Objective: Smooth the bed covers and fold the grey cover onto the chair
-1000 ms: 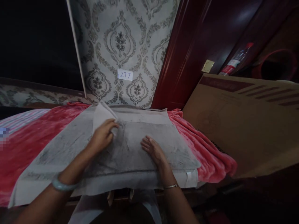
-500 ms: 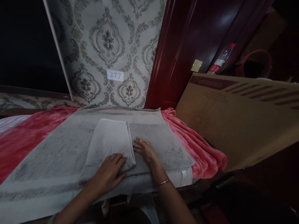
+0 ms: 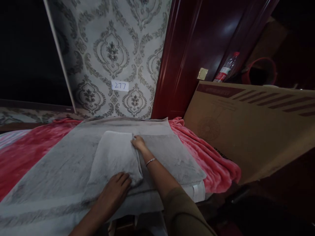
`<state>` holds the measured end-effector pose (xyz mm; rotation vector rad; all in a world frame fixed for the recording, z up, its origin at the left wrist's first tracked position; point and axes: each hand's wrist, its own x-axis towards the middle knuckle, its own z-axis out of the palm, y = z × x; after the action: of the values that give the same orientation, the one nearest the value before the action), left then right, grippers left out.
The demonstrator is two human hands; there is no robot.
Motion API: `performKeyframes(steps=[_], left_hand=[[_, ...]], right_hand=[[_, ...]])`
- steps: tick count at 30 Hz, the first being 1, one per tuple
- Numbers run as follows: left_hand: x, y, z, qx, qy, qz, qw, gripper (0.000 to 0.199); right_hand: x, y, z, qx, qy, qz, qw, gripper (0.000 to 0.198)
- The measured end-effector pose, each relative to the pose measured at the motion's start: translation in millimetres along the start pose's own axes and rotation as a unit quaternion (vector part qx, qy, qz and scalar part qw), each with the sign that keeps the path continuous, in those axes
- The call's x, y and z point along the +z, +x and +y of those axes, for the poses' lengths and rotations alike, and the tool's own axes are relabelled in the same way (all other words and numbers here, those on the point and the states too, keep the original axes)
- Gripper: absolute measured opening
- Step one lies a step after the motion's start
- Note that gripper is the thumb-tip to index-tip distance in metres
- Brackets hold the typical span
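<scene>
A large gray plush blanket [image 3: 71, 154] lies spread over the bed-like surface, with a smaller folded section [image 3: 113, 154] on top showing its paler side. My right hand [image 3: 138, 142] pinches the far right corner of that folded section between thumb and fingers. At its near edge, my left hand [image 3: 115, 190] is closed on the cloth with its fingers bent together; the thumb is hidden. Another flat layer of the gray blanket [image 3: 174, 157] extends to the right, beneath my right forearm. A pale tag [image 3: 195, 192] shows at the blanket's near right edge.
Red plush cloth lies under the gray on the left [image 3: 41, 141] and bunches up on the right [image 3: 209, 164]. A big cardboard box [image 3: 246, 127] stands at the right, a plastic bottle [image 3: 225, 70] behind it. A dark screen [image 3: 29, 55] stands at the left.
My right hand has moved away from me along the fold's right edge to its far corner and closed there. My left hand stays at the near edge, its fingers drawn closer together.
</scene>
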<state>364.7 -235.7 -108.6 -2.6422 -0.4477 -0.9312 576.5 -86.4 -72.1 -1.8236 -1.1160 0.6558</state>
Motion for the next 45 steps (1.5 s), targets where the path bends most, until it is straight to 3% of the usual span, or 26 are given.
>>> performKeyframes(steps=[7, 17, 21, 31, 36, 41, 45], left_hand=[[0, -3, -3, -0.007, -0.043, 0.05, 0.998, 0.023], [6, -7, 0, -0.02, -0.072, 0.032, 0.997, 0.02], [7, -10, 0, -0.029, -0.052, 0.038, 0.997, 0.023], [16, -10, 1, -0.035, -0.033, -0.018, 0.999, 0.035], [18, -13, 2, -0.07, -0.054, 0.021, 0.996, 0.032], [1, 4, 4, -0.06, -0.071, 0.072, 0.993, 0.027], [2, 13, 9, -0.068, -0.082, 0.073, 0.992, 0.027]], right_hand=[[5, -11, -3, -0.043, -0.078, 0.066, 0.994, 0.056], [0, -19, 20, -0.01, -0.13, 0.075, 0.989, 0.04], [-1, -13, 20, -0.003, -0.105, 0.061, 0.993, 0.029], [-6, -4, 40, -0.027, -0.001, 0.017, 0.999, 0.031], [-7, -8, 44, -0.046, 0.042, 0.006, 0.998, 0.035], [-6, -12, 46, -0.06, 0.091, -0.003, 0.994, 0.039], [-8, -17, 47, -0.081, 0.147, 0.005, 0.986, 0.044]])
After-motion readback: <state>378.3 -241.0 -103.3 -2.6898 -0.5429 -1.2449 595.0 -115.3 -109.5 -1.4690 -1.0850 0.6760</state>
